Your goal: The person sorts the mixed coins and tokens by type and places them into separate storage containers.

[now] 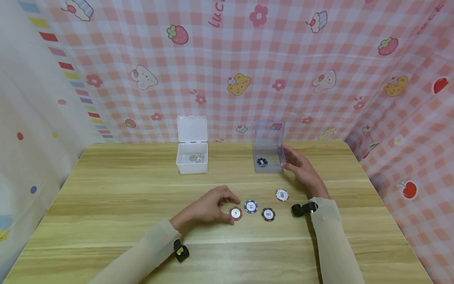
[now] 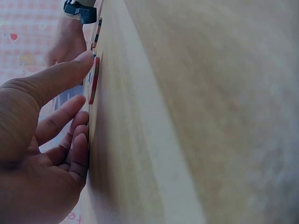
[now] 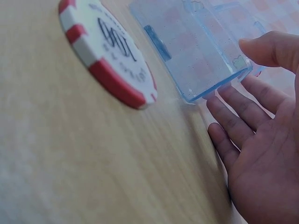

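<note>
On the wooden table, a red-rimmed poker chip marked 5 (image 1: 235, 213) lies between the spread thumb and index finger of my left hand (image 1: 209, 205). In the left wrist view the thumb tip overlaps the chip's edge (image 2: 94, 84), and the other fingers are apart from it. My right hand (image 1: 301, 169) is at the right wall of a clear, lidded plastic box (image 1: 269, 147). Its fairly straight fingers (image 3: 233, 119) and thumb are against that side. Inside the box lies a black chip (image 1: 262, 162).
A blue-rimmed chip marked 10 (image 1: 250, 206), a black-rimmed chip marked 100 (image 1: 268, 214) and a red-and-white chip marked 100 (image 1: 281, 195) lie flat between the hands. At the back left, an open white box (image 1: 192, 168) contains several silvery coins (image 1: 197, 157). A checked curtain (image 1: 220, 55) hangs behind.
</note>
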Demonstrator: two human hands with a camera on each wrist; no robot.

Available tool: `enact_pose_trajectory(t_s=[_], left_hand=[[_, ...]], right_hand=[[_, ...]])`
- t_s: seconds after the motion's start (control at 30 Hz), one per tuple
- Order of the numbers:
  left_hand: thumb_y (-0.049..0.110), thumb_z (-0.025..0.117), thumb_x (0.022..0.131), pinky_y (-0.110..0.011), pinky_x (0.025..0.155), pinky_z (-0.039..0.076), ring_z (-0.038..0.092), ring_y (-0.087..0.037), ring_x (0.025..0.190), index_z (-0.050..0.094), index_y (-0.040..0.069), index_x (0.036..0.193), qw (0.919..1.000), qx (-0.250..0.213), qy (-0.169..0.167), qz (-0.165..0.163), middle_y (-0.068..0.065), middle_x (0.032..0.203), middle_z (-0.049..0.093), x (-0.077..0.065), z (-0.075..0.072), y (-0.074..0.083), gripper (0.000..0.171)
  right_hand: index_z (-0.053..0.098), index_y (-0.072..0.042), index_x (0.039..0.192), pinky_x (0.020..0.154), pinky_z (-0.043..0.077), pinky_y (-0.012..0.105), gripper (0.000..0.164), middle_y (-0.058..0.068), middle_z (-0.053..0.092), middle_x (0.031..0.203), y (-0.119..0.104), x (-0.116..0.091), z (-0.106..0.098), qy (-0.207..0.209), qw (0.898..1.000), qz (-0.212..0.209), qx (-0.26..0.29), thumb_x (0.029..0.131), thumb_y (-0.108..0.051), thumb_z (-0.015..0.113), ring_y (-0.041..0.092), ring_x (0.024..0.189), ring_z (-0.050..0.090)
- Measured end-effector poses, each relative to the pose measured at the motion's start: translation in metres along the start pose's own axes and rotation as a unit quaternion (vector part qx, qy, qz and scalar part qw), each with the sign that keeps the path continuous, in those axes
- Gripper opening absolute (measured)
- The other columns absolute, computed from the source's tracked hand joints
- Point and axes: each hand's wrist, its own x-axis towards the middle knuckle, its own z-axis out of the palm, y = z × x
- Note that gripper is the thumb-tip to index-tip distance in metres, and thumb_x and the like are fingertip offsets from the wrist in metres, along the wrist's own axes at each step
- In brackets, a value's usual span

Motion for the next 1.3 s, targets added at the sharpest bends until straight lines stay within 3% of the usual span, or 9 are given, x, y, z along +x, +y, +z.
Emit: enact_pose_trajectory(t_s=[0.43, 0.9, 1.17, 1.3], left_hand=[[0.016, 0.092, 0.074, -0.027, 0.086, 0.043, 0.053, -0.015, 0.101, 0.079, 0.017, 0.108, 0.9991, 0.032, 0.007, 0.028, 0.002, 0.105, 0.066, 0.0032, 0.0012, 0.0035, 0.036], [0.015, 0.094, 0.072, -0.024, 0.079, 0.04, 0.052, -0.014, 0.095, 0.082, 0.017, 0.101, 0.9986, 0.043, 0.016, 0.025, 0.001, 0.097, 0.067, 0.0046, 0.0045, 0.0052, 0.032], [0.018, 0.094, 0.071, -0.024, 0.082, 0.042, 0.054, -0.014, 0.096, 0.081, 0.018, 0.1, 0.9968, 0.069, 0.014, 0.036, 0.004, 0.096, 0.068, 0.0043, 0.0026, 0.0071, 0.032], [0.019, 0.094, 0.072, -0.025, 0.082, 0.045, 0.056, -0.013, 0.095, 0.08, 0.019, 0.101, 0.9976, 0.06, 0.015, 0.029, 0.005, 0.097, 0.069, 0.0039, 0.0016, 0.0081, 0.032]], right_hand=[[0.028, -0.023, 0.163, 0.129, 0.02, 0.052, 0.067, 0.007, 0.027, 0.17, 0.0023, 0.0009, -0.0003, 0.002, 1.0, 0.0, 0.002, 0.104, -0.011, 0.057, 0.03, 0.158, 0.024], [0.028, -0.018, 0.163, 0.129, 0.022, 0.053, 0.068, 0.009, 0.028, 0.17, 0.0025, 0.0004, 0.0004, 0.002, 1.0, -0.004, 0.005, 0.103, -0.01, 0.058, 0.032, 0.157, 0.025], [0.028, -0.017, 0.163, 0.129, 0.021, 0.053, 0.067, 0.009, 0.028, 0.17, 0.0026, 0.0006, 0.0004, 0.002, 1.0, -0.004, 0.002, 0.104, -0.011, 0.057, 0.032, 0.158, 0.025], [0.028, -0.018, 0.163, 0.129, 0.021, 0.054, 0.067, 0.009, 0.028, 0.17, 0.0026, 0.0003, 0.0003, 0.001, 1.0, -0.001, 0.0, 0.104, -0.011, 0.057, 0.032, 0.158, 0.025]])
